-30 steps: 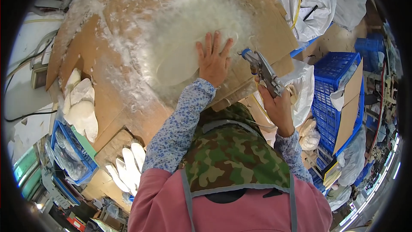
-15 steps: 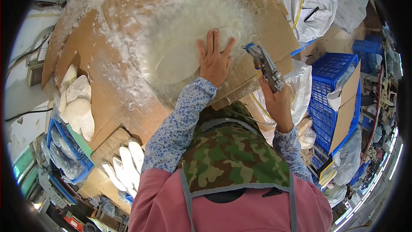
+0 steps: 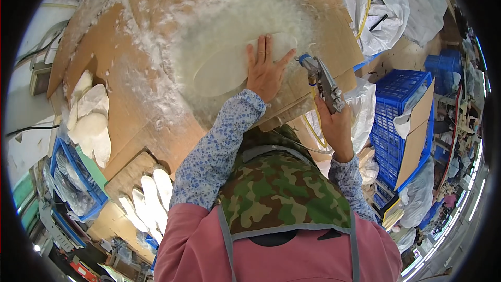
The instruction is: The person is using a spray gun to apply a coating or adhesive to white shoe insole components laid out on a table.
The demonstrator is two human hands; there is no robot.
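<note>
While white insoles [image 3: 88, 117] are piled at the far left, a pale insole [image 3: 229, 65] is pressed flat onto the fluff-covered cardboard [image 3: 156, 125] by the spread left hand [image 3: 265, 70]; a spray gun [image 3: 323, 81] is gripped by the closed right hand [image 3: 335, 128]; blue crates [image 3: 399, 120] are stacked rightward.

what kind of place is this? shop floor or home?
Most likely a small workshop, perhaps for shoe insoles. The left hand presses a white insole-shaped piece on a residue-caked cardboard sheet, the right hand holds a spray gun, and blue crates stand nearby.
</note>
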